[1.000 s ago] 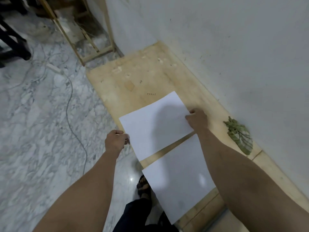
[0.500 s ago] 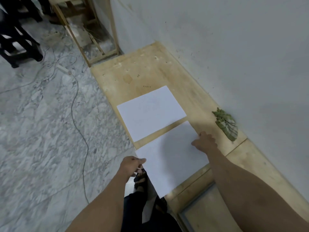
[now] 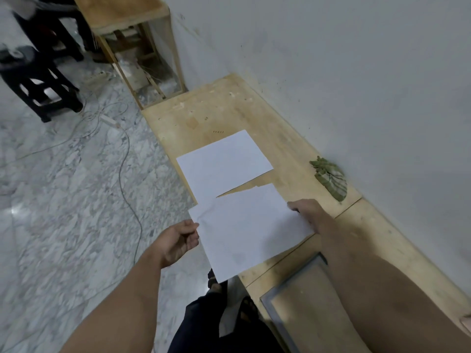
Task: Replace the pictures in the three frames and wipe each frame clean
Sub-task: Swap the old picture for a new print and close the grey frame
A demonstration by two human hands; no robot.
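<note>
Bare forearms, no sleeves; dark trousers (image 3: 204,324); dark open sandals (image 3: 212,278).

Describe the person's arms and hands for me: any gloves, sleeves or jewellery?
Both arms are bare from as far up as the head view shows down to the fingers; no sleeve is in view. The left hand and the right hand wear no gloves, and no watch, bracelet or ring shows on the visible parts. The only clothing visible is dark trousers below.

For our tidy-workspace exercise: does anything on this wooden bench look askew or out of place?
Yes. The nearer sheet, held by both hands, sits crooked, overlapping the farther sheet and overhanging the bench edge. A green cloth lies crumpled against the wall.
</note>
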